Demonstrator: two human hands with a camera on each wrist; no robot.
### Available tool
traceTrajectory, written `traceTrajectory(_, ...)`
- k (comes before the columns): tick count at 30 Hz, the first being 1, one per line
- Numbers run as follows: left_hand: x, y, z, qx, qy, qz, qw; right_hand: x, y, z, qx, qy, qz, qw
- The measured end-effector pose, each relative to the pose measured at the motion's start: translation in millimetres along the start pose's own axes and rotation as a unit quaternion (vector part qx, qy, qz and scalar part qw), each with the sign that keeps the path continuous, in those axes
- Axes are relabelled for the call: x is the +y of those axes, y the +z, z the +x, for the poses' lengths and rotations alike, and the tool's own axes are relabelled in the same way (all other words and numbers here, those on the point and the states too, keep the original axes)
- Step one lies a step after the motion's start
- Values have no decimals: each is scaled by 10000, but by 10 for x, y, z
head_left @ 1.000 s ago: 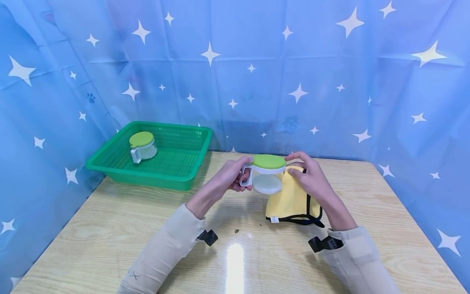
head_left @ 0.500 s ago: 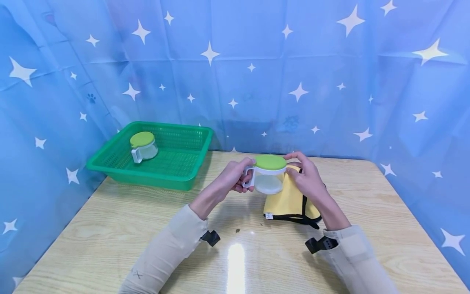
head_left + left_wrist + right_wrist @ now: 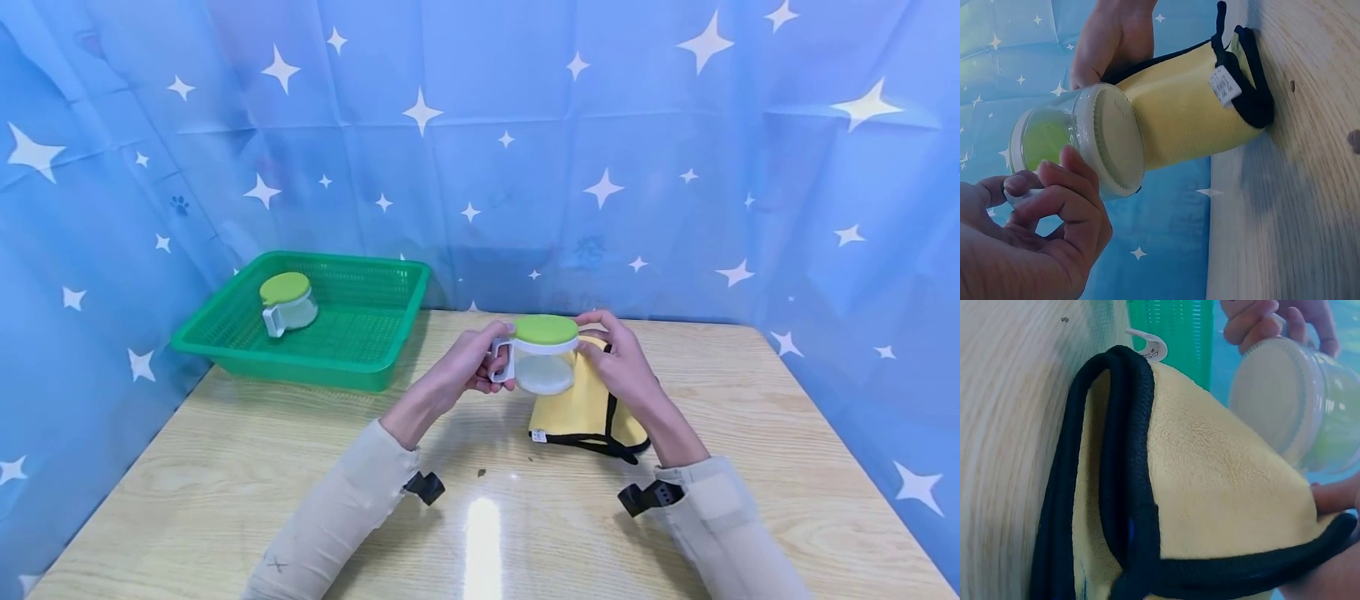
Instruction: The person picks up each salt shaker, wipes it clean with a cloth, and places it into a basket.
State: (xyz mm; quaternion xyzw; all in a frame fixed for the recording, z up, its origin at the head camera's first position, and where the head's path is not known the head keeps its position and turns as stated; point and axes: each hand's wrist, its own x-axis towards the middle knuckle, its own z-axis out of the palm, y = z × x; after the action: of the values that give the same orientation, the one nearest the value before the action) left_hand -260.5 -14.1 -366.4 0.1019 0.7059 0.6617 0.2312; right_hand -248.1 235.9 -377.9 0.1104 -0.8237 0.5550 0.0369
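Note:
A clear seasoning jar (image 3: 543, 372) with a green lid (image 3: 546, 329) and white handle is held upright above the table. My left hand (image 3: 467, 360) grips its handle, thumb on top near the lid. At the jar's other side, my right hand (image 3: 628, 360) pinches a yellow cloth (image 3: 568, 415) with black edging against the white rim. The folded cloth hangs down beside the jar, its white tag (image 3: 1225, 85) showing in the left wrist view. In the right wrist view the cloth hides much of the right hand's fingers.
A green plastic basket (image 3: 300, 372) stands at the table's back left, with a similar green-lidded jar (image 3: 294, 314) inside. The wooden table (image 3: 240, 467) meets a blue star-patterned curtain (image 3: 510, 233) behind. A small dark speck (image 3: 482, 472) lies on the tabletop.
My right hand has shifted slightly left along the jar's rim, and the cloth's hanging end has swung left with it. My left hand keeps its grip on the handle.

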Motion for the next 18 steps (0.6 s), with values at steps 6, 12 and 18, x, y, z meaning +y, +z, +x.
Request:
traceTrajectory(6, 45, -15, -32, 50, -26, 86, 9999, -55, -41, -30, 90, 55, -213, 9997)
traceTrajectory(12, 111, -46, -68, 210, 162, 109, 9996, -164, -117, -65, 108, -18, -285, 9995)
traceTrajectory(18, 134, -126, -80, 392, 249, 5, 9989, -182, -206, -75, 220, -109, -318, 9992)
